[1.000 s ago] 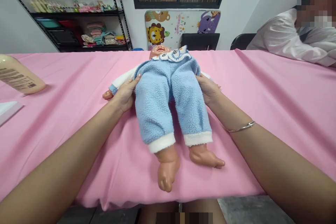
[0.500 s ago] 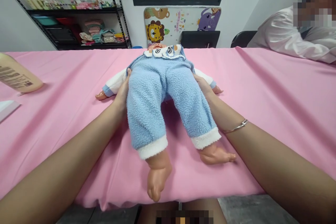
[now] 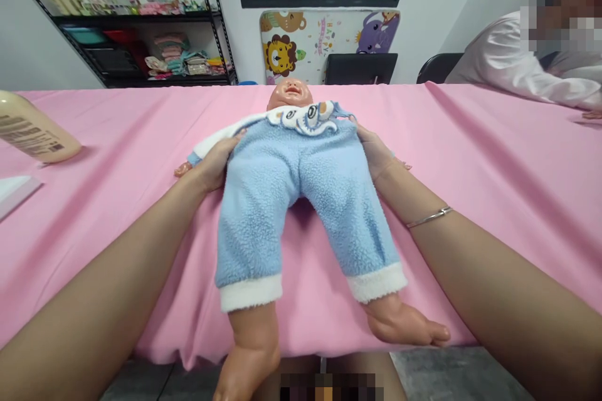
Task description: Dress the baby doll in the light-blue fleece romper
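Observation:
A baby doll (image 3: 291, 156) lies on its back with its feet towards me, in fuzzy light-blue trousers with white cuffs and a top with white sleeves. A cartoon face is on its chest. My left hand (image 3: 220, 160) grips the doll's side at the waist, left of the trousers. On the opposite side my right hand (image 3: 375, 149) holds the waist; its fingertips are partly hidden behind the cloth. The doll's head (image 3: 290, 94) shows at the far end. Its left-hand foot hangs over the near table edge.
A pink cloth (image 3: 493, 200) covers the table. At the left lie a cream bottle (image 3: 40, 131) and a white flat object (image 3: 17, 194). A person in white (image 3: 498, 53) sits at the far right. Behind are a black shelf (image 3: 136, 20) and a dark monitor (image 3: 361, 69).
The doll has slid towards me between my hands. Its head has come into fuller view, and its feet sit lower, one now past the table edge.

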A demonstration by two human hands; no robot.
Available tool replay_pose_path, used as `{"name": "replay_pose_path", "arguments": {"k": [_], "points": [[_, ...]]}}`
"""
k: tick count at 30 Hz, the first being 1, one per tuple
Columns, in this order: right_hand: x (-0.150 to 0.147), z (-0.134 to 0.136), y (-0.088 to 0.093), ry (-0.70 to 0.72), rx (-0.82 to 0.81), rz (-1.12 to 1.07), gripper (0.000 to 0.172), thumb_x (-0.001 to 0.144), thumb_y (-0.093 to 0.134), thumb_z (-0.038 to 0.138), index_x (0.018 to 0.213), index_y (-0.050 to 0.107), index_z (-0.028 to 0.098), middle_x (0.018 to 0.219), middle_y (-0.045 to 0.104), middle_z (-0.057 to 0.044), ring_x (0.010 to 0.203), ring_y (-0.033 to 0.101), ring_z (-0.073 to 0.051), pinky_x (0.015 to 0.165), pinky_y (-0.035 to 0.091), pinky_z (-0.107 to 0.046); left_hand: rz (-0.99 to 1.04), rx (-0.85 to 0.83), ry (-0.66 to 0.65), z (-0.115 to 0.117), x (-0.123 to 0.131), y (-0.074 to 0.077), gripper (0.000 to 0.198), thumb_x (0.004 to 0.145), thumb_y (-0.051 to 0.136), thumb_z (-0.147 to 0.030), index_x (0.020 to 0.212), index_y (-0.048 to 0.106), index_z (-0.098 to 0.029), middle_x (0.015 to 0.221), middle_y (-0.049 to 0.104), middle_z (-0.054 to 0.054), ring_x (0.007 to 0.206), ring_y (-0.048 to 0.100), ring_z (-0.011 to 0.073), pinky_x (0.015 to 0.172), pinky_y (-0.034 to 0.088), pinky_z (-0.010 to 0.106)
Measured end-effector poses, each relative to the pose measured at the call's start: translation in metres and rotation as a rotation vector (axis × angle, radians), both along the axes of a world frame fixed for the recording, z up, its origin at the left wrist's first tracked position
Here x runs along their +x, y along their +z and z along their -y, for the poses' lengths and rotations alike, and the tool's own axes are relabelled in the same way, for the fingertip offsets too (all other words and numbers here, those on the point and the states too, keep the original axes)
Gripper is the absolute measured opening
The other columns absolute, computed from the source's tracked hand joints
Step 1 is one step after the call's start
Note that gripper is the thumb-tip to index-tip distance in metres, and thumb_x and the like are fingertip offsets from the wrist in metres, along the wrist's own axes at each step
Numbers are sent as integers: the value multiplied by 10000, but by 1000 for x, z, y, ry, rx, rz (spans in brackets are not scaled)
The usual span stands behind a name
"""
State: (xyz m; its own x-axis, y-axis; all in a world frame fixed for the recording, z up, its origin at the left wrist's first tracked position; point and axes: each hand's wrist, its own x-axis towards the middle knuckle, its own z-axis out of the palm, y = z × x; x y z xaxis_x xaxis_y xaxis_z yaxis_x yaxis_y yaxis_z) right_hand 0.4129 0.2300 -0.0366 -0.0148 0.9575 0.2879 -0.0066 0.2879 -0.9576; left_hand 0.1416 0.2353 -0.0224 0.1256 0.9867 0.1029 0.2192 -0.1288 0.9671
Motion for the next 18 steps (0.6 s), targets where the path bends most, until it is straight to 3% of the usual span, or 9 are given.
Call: {"name": "replay_pose_path", "arguments": {"k": [2,5,8,12,15,18], "points": [[6,-1,-2,2,20,-27,586,761,540,679,1125,659,236,1124,650,-92,1111,577,-273,871,499,-448,136,-85,-129,1,-6,3,275,758,660,-418,918,662,-195,833,655,6,833,582,160,779,483,268],[17,-5,-5,-1,33,-63,540,754,565,652,1109,647,253,1151,641,-74,1036,604,-264,828,526,-439,17,-66,-35,-1,-11,3,236,724,655,-395,807,646,-174,741,612,25,732,559,174,655,445,277],[25,-10,-1,-55,-22,-163,450,745,614,569,1077,615,266,1187,634,-46,898,616,-207,754,543,-378,-201,211,148,3,-6,6,164,730,646,-327,808,585,-196,731,583,16,708,536,169,656,427,282],[21,-4,26,-53,-58,-205,336,779,649,435,1069,603,271,1244,623,-11,816,589,-144,663,517,-278,-377,591,352,17,7,18,235,711,691,-197,848,501,-219,834,576,11,802,539,176,797,444,308],[12,0,46,-3,7,-116,280,811,678,381,1068,647,275,1115,666,-4,778,582,-126,623,476,-244,-481,706,359,25,11,23,137,771,647,-174,791,518,-217,740,526,3,760,518,185,795,427,325],[3,-7,45,-56,-17,57,150,800,724,303,907,696,203,847,663,-24,676,538,-116,613,432,-251,-578,702,238,24,11,20,125,790,557,-100,790,616,-210,728,522,10,722,524,181,757,424,314]]}}
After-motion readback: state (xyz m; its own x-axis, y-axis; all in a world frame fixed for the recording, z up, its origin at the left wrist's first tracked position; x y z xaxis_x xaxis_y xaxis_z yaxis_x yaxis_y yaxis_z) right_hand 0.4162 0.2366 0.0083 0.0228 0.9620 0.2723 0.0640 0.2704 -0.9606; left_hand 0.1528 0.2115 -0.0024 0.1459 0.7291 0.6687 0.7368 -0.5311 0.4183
